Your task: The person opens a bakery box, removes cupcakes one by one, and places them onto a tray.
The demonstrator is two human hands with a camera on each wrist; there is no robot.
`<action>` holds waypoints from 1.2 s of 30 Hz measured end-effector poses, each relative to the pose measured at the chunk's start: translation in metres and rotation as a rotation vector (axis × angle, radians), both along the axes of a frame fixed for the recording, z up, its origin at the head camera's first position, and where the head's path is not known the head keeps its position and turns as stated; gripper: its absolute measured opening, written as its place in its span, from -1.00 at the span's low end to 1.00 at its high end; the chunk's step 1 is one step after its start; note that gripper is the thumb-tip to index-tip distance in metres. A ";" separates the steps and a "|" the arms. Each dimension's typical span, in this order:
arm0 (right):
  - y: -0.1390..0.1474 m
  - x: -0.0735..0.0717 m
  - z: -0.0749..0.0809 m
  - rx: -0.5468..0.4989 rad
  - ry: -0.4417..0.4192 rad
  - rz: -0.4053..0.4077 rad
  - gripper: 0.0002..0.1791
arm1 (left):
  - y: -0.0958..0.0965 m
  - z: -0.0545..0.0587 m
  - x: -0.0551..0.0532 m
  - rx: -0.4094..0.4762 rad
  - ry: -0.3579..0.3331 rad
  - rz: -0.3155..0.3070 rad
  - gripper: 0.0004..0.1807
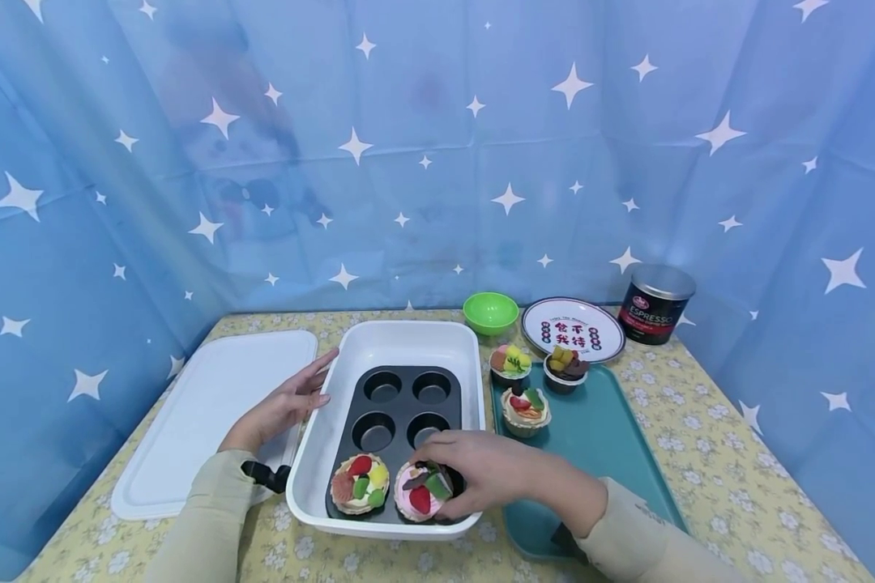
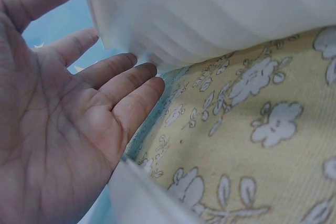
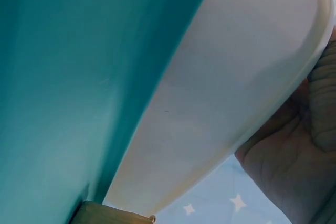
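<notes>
A dark muffin tin lies inside a white rectangular tub. With thumb and fingers my right hand grips a toy cupcake with pink icing at the tin's front right cup. Another fruit-topped cupcake sits in the front left cup. My left hand is beside the tub's left rim, its fingers extended; the left wrist view shows the open palm against the tub's outer wall. In the right wrist view the tub's side hides the fingertips, and only part of the hand shows.
On the right a teal tray bears three cupcakes, one of them cream-topped. Behind stand a green bowl, a lettered plate and an espresso can. A white board lies on the left.
</notes>
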State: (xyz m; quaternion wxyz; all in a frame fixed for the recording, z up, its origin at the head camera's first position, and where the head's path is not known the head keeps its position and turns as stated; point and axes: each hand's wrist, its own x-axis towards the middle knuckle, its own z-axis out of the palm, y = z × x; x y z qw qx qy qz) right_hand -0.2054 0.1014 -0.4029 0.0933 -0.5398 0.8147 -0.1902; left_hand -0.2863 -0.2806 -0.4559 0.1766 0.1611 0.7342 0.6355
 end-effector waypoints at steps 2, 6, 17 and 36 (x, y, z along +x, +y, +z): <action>0.000 0.000 0.001 -0.001 -0.007 0.004 -0.35 | 0.000 0.001 0.000 0.000 0.006 -0.006 -0.12; 0.000 0.000 0.002 -0.001 -0.030 0.012 -0.36 | -0.001 0.001 0.001 0.002 0.007 -0.009 -0.11; 0.000 0.000 0.002 -0.066 -0.037 0.082 -0.36 | 0.000 0.001 0.001 0.008 0.013 -0.017 -0.09; 0.002 -0.002 0.000 -0.109 0.029 0.126 -0.33 | 0.000 0.002 0.002 0.014 0.011 -0.020 -0.09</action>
